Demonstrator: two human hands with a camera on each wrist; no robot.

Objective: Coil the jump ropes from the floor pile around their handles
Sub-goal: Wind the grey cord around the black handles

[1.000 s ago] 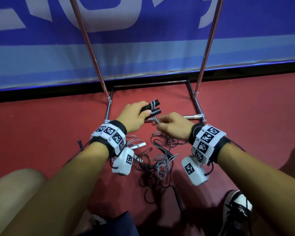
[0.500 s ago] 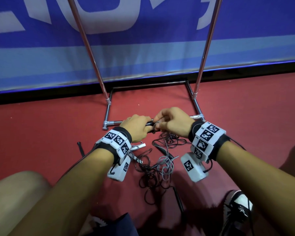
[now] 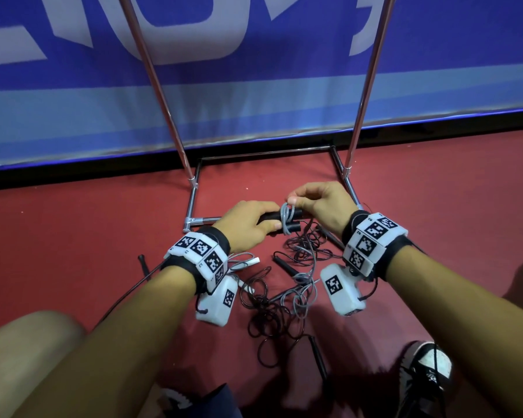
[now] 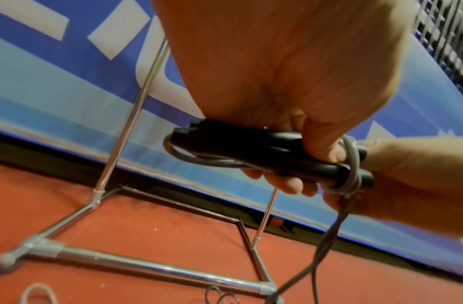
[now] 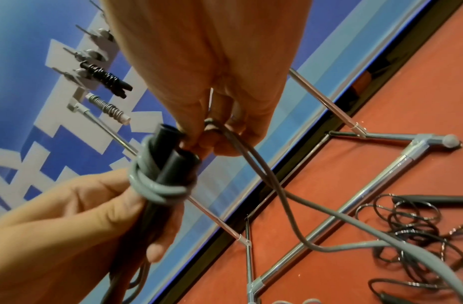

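Jump-rope handles (image 3: 280,220), two black ones held side by side, sit in my left hand (image 3: 248,224) above the red floor (image 3: 73,236), just near of the chrome rack base (image 3: 204,220). My left grip is curled fully round them, thumb on top, with their free ends poking out to the right. My right hand (image 3: 320,203) pinches the grey cord (image 5: 157,185) between thumb and fingertips, just above the handles. A second ago the handles were tilted up and the cord had barely crossed them; half a second ago both hands had come together; now a few grey turns lie round the pair near their right ends, as the right wrist view shows clearly. I judge the wrap is only begun: a long run of cord drops from my pinch to the tangled pile (image 3: 281,300) on the floor near me, where dark ropes and another black handle (image 3: 286,265) wait. The turns look loose and crossed, so I would keep tension on the cord, or they may slide off the ends.
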